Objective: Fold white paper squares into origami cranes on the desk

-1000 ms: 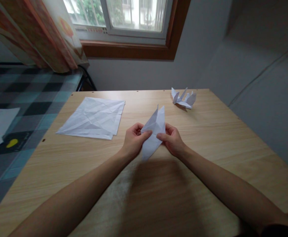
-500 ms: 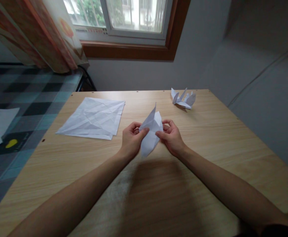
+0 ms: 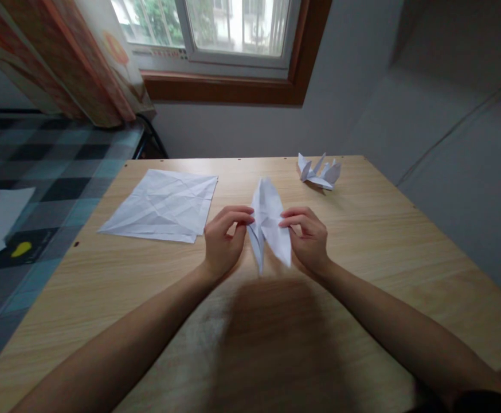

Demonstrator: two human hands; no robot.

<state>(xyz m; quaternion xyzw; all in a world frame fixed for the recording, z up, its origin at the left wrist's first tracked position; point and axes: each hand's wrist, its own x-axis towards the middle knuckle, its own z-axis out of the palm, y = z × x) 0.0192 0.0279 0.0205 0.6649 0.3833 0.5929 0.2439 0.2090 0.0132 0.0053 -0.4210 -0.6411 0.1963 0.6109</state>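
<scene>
A folded piece of white paper (image 3: 269,215) is held between my two hands above the middle of the wooden table. Its upper end comes to a rounded point, and two pointed flaps hang apart at the lower end. My left hand (image 3: 227,238) pinches its left edge between thumb and fingers. On the opposite edge, my right hand (image 3: 308,236) grips it the same way. The thumbs are partly hidden behind the paper and fingers.
Creased white paper sheets (image 3: 164,205) lie stacked at the table's left. Folded paper figures (image 3: 319,172) stand at the back right of the wooden table (image 3: 383,252). Left of it is a checked cloth surface (image 3: 39,172) with white paper on it. A window (image 3: 237,28) is behind.
The folded paper has been turned in my hands, and its two lower flaps now show apart. My fingers have shifted onto its front, with the thumbs moved lower or behind.
</scene>
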